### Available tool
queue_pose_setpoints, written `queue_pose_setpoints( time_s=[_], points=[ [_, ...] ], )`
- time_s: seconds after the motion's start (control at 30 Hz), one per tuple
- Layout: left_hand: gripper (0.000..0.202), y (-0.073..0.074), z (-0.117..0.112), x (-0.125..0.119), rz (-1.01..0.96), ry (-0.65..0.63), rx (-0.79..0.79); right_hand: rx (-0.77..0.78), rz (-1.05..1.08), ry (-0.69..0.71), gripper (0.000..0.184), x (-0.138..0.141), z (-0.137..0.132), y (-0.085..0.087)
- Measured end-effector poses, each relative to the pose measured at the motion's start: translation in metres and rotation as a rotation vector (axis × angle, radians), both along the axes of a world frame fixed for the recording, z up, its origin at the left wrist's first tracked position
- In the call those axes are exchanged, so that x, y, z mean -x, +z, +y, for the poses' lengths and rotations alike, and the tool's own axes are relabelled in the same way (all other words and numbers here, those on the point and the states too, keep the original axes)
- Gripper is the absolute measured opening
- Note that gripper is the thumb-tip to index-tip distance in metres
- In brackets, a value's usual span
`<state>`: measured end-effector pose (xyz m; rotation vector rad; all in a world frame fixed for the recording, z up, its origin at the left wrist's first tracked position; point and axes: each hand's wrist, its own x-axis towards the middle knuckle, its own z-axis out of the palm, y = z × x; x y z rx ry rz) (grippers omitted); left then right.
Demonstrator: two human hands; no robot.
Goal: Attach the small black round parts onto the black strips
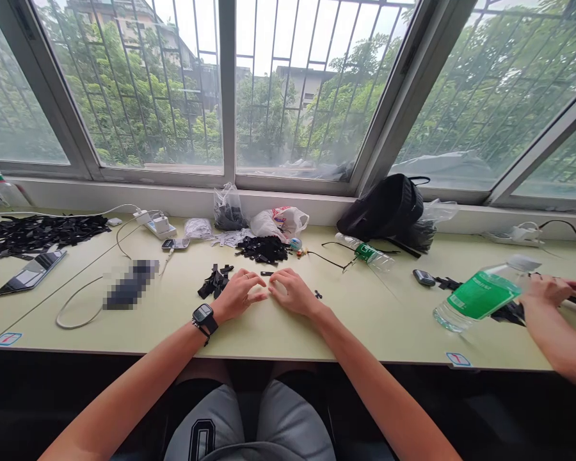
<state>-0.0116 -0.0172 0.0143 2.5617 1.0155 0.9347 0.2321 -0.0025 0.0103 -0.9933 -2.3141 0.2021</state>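
Observation:
My left hand (240, 293) and my right hand (292, 292) rest on the pale green table (278, 330), fingertips meeting at the middle. Both have fingers curled together in a pinch on something too small to make out. A smartwatch (204, 315) sits on my left wrist. A small stack of black plastic pieces (214, 280) lies just left of my left hand. A larger heap of black pieces (263, 248) lies behind the hands. One loose black piece (267, 273) sits between them, another tiny one (318, 294) right of my right hand.
Another person's hands (552, 291) work at the far right, beside a tipped green-labelled bottle (482, 294). A black bag (384, 206), plastic bags (278, 221), a second bottle (367, 251), glasses, a phone (31, 272), cables, a power strip (156, 224) and a wide black pile (38, 230) lie about.

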Motion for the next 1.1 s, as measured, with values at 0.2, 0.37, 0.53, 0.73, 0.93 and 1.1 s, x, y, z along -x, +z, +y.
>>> queue_pose_setpoints(
  time_s=[0.2,0.37,0.53,0.73,0.93,1.1],
  points=[
    [0.027,0.002,-0.004,0.003,0.034,0.028,-0.045,-0.005,0.074,-0.051,0.01,0.0,-0.001,0.001],
    [0.023,0.004,-0.006,0.0,0.016,0.085,-0.058,0.017,0.085,-0.031,0.019,0.001,-0.002,0.005],
    [0.017,0.006,-0.002,0.0,-0.031,0.324,-0.105,0.064,0.076,0.118,0.033,-0.001,0.0,0.009],
    [0.024,0.001,0.006,0.01,0.056,0.621,-0.047,0.099,0.072,0.082,0.04,-0.006,0.004,0.007],
    [0.038,-0.007,0.011,0.016,0.156,0.593,-0.014,0.091,0.105,0.023,0.032,-0.003,0.003,0.006],
    [0.029,-0.008,0.011,0.018,0.19,0.691,-0.081,0.074,0.112,-0.006,0.041,0.0,-0.001,0.01]
  ],
)
